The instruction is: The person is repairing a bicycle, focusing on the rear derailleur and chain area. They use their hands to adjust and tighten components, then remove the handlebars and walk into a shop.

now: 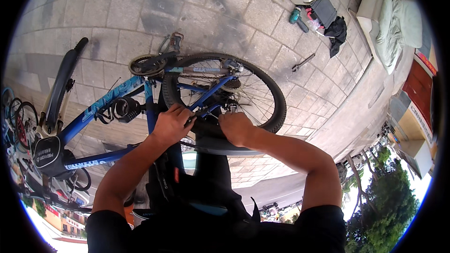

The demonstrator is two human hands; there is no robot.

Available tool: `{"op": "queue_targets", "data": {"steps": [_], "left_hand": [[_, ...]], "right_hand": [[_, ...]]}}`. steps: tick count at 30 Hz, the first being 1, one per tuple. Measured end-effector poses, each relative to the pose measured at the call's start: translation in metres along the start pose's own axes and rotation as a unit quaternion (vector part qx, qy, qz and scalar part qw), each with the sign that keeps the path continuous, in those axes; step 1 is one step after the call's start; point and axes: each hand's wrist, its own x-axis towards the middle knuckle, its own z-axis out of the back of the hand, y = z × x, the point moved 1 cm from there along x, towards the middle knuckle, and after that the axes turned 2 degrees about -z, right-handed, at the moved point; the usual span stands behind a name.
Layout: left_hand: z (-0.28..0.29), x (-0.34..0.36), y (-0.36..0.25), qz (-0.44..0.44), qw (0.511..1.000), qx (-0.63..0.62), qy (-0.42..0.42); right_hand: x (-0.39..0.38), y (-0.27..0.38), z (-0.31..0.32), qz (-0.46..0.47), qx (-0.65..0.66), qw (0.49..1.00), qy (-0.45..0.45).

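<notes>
A blue bicycle [89, 107] lies tipped on its side below me. My left hand [173, 122] is curled at a small dark part by the frame's rear stays, left of the rear wheel [276, 91]; what exactly it grips is unclear. My right hand [234, 125] has bent fingers at the lower inner part of that wheel, below the sprockets [231, 84], with its fingertips partly hidden. A long black curved piece [211, 144], apparently a mudguard, runs under both hands. The crankset and pedal [140, 64] point up and away from me.
A wrench [302, 63] lies right of the wheel. Farther back are a cordless drill [297, 18], tool bags [323, 16] and a dark cloth [335, 35]. A pale cushioned seat [391, 28] stands at right. More bicycles [23, 122] stand at left.
</notes>
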Motion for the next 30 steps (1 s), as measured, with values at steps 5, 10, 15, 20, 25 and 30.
{"op": "queue_targets", "data": {"steps": [5,10,15,20,25,30], "left_hand": [[0.002,0.001,-0.004,0.003,1.000,-0.001,0.002],[0.000,0.000,-0.003,-0.006,1.000,0.008,-0.009],[0.000,0.000,-0.005,-0.009,1.000,0.012,-0.007],[-0.003,-0.003,-0.002,-0.006,1.000,0.025,-0.014],[-0.005,-0.001,0.000,-0.017,1.000,0.013,-0.005],[-0.006,-0.004,0.001,-0.026,0.999,0.016,-0.014]], "right_hand": [[-0.013,-0.004,0.000,0.042,-0.043,0.998,-0.036],[0.011,-0.028,0.031,-0.021,0.187,0.971,0.149],[0.013,-0.010,0.022,-0.033,0.033,0.995,0.091],[0.001,0.029,-0.002,-0.065,0.021,0.996,-0.063],[0.005,-0.020,-0.007,-0.221,0.614,0.744,0.144],[0.001,-0.014,0.000,-0.191,0.467,0.856,0.110]]}}
